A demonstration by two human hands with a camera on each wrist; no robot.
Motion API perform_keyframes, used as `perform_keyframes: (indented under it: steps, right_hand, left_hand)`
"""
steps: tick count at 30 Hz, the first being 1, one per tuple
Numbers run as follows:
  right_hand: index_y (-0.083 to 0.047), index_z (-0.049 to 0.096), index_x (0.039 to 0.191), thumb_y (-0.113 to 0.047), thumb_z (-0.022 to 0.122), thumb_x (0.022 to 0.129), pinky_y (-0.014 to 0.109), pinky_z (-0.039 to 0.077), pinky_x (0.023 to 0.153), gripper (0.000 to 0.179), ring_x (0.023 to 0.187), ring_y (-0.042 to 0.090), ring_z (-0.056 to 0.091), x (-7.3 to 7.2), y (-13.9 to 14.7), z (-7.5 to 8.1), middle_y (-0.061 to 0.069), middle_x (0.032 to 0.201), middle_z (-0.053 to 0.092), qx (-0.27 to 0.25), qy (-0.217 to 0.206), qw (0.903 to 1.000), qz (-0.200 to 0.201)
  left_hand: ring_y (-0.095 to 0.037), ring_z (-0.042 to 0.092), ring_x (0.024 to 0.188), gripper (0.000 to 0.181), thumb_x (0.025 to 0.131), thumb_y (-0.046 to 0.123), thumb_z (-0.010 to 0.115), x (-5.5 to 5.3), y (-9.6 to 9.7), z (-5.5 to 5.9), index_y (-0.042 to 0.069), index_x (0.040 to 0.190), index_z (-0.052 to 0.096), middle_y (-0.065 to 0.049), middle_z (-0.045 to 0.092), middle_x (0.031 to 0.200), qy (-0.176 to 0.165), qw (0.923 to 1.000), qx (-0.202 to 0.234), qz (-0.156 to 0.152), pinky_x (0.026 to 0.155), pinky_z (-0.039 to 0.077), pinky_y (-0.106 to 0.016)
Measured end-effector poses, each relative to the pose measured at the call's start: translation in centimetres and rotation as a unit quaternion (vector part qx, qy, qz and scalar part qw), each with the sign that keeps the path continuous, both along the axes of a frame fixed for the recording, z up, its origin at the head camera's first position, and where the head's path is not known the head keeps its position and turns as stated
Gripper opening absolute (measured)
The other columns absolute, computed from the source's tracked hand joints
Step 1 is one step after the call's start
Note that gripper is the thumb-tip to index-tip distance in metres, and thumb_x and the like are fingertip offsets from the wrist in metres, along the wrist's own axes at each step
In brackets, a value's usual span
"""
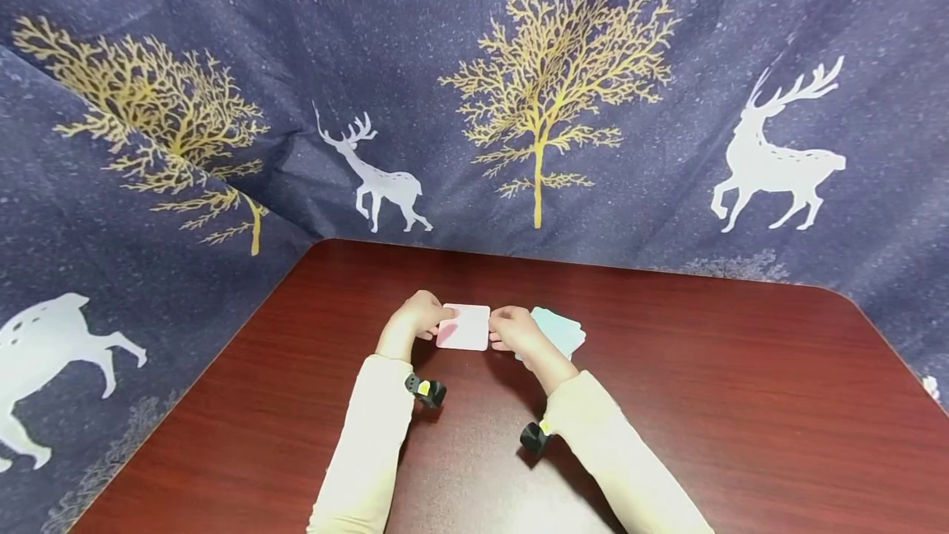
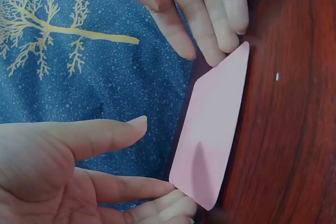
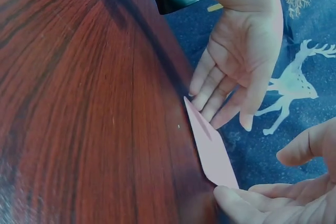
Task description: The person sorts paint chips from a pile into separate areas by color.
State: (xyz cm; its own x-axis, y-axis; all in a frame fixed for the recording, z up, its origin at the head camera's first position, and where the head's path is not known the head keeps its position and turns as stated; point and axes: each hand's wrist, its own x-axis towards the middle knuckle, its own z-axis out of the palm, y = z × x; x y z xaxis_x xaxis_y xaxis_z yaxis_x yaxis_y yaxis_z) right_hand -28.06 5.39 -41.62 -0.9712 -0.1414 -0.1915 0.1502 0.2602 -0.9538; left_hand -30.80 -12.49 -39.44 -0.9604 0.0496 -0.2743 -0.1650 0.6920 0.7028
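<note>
A pale pink-and-white card [image 1: 467, 330] with rounded corners lies at the table's middle, between both hands. On its left side, my left hand [image 1: 421, 316] has its fingertips against the short edge; in the left wrist view its thumb stands raised off the card. My right hand [image 1: 515, 330] meets the opposite edge with nearly straight fingertips, its thumb also lifted away in the right wrist view. Several light blue cards [image 1: 556, 330] lie loosely overlapped just beyond the right hand, partly covered by it.
The dark red wooden table [image 1: 741, 386] reaches back to a blue cloth backdrop [image 1: 415, 64] printed with deer and trees. Black wrist cameras [image 1: 432, 392] sit on both sleeves, low over the table. A tiny white speck [image 2: 277, 76] lies near the card.
</note>
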Motion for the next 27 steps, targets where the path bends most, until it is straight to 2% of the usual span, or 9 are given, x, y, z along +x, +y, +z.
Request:
perform_keyframes:
  steps: [2, 5, 9, 12, 17, 21, 23, 27]
  right_hand:
    - [0.014, 0.049, 0.124, -0.005, 0.044, 0.09, 0.038, 0.055, 0.084, 0.04, 0.105, 0.036, 0.062, 0.1, 0.0, 0.1, 0.028, 0.12, 0.056, 0.005, -0.003, 1.0, 0.005]
    - [0.014, 0.049, 0.125, -0.006, 0.045, 0.089, 0.038, 0.055, 0.084, 0.041, 0.104, 0.036, 0.062, 0.2, -0.1, 0.3, 0.028, 0.12, 0.056, 0.002, -0.008, 0.9999, 0.007]
    - [0.014, 0.048, 0.126, -0.006, 0.045, 0.087, 0.038, 0.055, 0.084, 0.044, 0.104, 0.035, 0.062, 0.3, -0.1, 0.5, 0.028, 0.121, 0.057, 0.005, -0.01, 0.9999, 0.013]
    - [0.014, 0.048, 0.127, -0.006, 0.045, 0.086, 0.037, 0.055, 0.084, 0.046, 0.105, 0.035, 0.062, 0.3, -0.1, 0.6, 0.028, 0.122, 0.056, 0.009, -0.009, 0.9998, 0.014]
    - [0.015, 0.05, 0.124, -0.006, 0.046, 0.087, 0.037, 0.055, 0.085, 0.043, 0.103, 0.034, 0.061, 0.6, 0.1, 0.6, 0.027, 0.121, 0.056, 0.01, 0.0, 0.9999, 0.012]
    - [0.012, 0.052, 0.123, -0.007, 0.048, 0.088, 0.038, 0.054, 0.087, 0.04, 0.101, 0.032, 0.062, 0.6, 0.3, 1.0, 0.025, 0.117, 0.058, 0.008, 0.006, 0.9999, -0.001]
    - [0.011, 0.053, 0.123, -0.008, 0.05, 0.09, 0.038, 0.054, 0.087, 0.038, 0.101, 0.032, 0.062, 0.6, 0.5, 1.2, 0.024, 0.116, 0.058, 0.006, 0.009, 0.9999, -0.007]
    - [0.011, 0.051, 0.125, -0.009, 0.051, 0.092, 0.037, 0.054, 0.087, 0.04, 0.103, 0.036, 0.062, 0.6, 1.1, 1.9, 0.026, 0.119, 0.059, -0.007, 0.013, 0.9998, -0.011]
  left_hand:
    - [-0.017, 0.058, 0.07, 0.035, 0.089, 0.024, 0.064, -0.1, 0.0, 0.0, -0.007, 0.104, 0.06, -0.011, 0.06, 0.087, -0.001, 0.9999, -0.01, -0.005, 0.068, 0.057, -0.032]
    - [-0.018, 0.058, 0.072, 0.037, 0.089, 0.027, 0.063, -0.1, 0.1, 0.0, -0.006, 0.105, 0.06, -0.011, 0.059, 0.089, 0.0, 0.9998, -0.018, -0.012, 0.069, 0.057, -0.033]
    - [-0.02, 0.059, 0.075, 0.04, 0.089, 0.028, 0.062, 0.0, 0.1, 0.0, -0.007, 0.107, 0.057, -0.013, 0.058, 0.092, -0.002, 0.9999, -0.008, -0.013, 0.07, 0.057, -0.034]
    - [-0.02, 0.057, 0.073, 0.04, 0.089, 0.03, 0.062, 0.0, 0.1, 0.1, -0.006, 0.103, 0.058, -0.009, 0.055, 0.086, -0.004, 0.9999, -0.007, -0.013, 0.069, 0.057, -0.034]
    - [-0.019, 0.055, 0.07, 0.037, 0.089, 0.032, 0.062, 0.4, 0.2, 0.6, -0.004, 0.1, 0.057, -0.007, 0.051, 0.079, 0.002, 0.9994, -0.028, -0.018, 0.066, 0.056, -0.034]
    - [-0.024, 0.058, 0.07, 0.041, 0.089, 0.034, 0.062, 0.6, 0.4, 1.4, -0.004, 0.103, 0.057, -0.012, 0.056, 0.079, 0.031, 0.9984, -0.04, -0.026, 0.062, 0.053, -0.032]
    - [-0.028, 0.062, 0.075, 0.045, 0.088, 0.034, 0.062, 0.6, 0.5, 1.7, -0.006, 0.108, 0.057, -0.017, 0.061, 0.088, 0.055, 0.9972, -0.043, -0.026, 0.064, 0.054, -0.034]
    - [-0.033, 0.064, 0.097, 0.051, 0.088, 0.035, 0.062, 0.7, 1.0, 2.0, -0.007, 0.117, 0.058, -0.022, 0.064, 0.112, 0.108, 0.9929, -0.048, -0.013, 0.083, 0.052, -0.041]
